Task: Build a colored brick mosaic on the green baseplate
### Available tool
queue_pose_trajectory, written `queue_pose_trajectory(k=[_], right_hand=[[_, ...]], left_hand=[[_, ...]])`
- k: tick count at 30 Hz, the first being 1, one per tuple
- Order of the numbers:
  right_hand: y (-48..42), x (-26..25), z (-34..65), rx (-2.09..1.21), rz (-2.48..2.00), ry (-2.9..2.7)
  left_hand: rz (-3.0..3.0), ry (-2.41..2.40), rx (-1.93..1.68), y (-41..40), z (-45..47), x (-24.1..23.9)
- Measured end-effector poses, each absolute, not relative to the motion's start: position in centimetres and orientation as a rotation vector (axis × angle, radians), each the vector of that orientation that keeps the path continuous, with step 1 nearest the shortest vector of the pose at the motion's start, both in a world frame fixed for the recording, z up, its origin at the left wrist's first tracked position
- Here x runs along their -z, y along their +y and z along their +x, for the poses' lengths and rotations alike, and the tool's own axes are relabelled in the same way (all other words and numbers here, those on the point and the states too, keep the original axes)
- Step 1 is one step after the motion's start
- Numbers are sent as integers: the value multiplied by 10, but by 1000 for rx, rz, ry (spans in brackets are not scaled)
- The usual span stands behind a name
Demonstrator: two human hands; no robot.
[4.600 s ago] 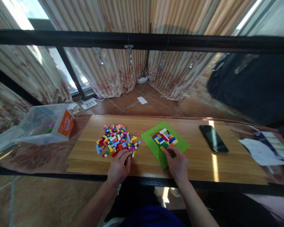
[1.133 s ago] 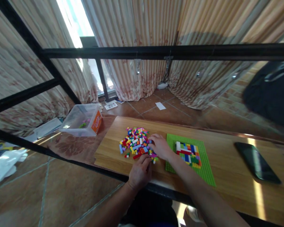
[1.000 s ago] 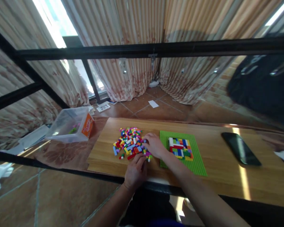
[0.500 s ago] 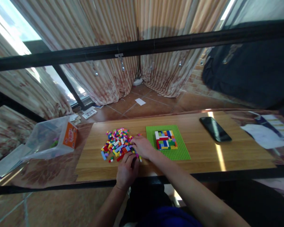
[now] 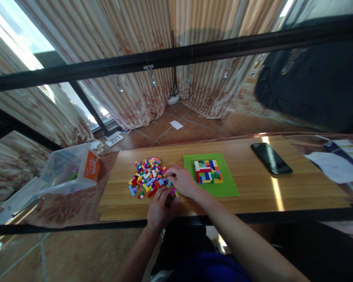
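Note:
A heap of small coloured bricks (image 5: 148, 177) lies on the wooden tabletop (image 5: 253, 192). My left hand (image 5: 160, 207) rests at the heap's near edge, fingers curled onto the bricks. My right hand (image 5: 182, 182) reaches across to the heap's right side, fingers bent down among the bricks; what they pinch is too small to make out. To the right lies a green baseplate (image 5: 223, 188) with a patch of mixed-colour bricks (image 5: 208, 171) pressed onto it.
A black phone (image 5: 271, 158) lies at the right of the table, papers (image 5: 332, 166) beyond it. A clear plastic tub with an orange label (image 5: 72, 168) stands to the left. A black metal bar (image 5: 176, 58) crosses above; curtains hang behind.
My right hand left the baseplate and went over to the brick heap, where it stays. My left hand has stayed at the heap's near edge. The view has swung about.

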State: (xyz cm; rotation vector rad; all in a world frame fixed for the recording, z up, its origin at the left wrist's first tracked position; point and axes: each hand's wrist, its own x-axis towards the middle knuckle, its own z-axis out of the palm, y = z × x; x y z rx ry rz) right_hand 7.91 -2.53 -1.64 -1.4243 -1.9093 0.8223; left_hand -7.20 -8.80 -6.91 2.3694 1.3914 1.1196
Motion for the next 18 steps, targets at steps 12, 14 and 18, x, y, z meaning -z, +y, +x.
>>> queue_pose_trajectory(k=[12, 14, 18], right_hand=[[-82, 40, 89, -1167, -1169, -1228], [-87, 38, 87, -1147, -1189, -1287], [-91, 38, 83, -1137, -1222, -1392]], left_hand=[[1819, 1414, -1213, -98, -72, 44], [1739, 1366, -1198, -99, -69, 42], [1704, 1342, -1163, -102, -69, 41]])
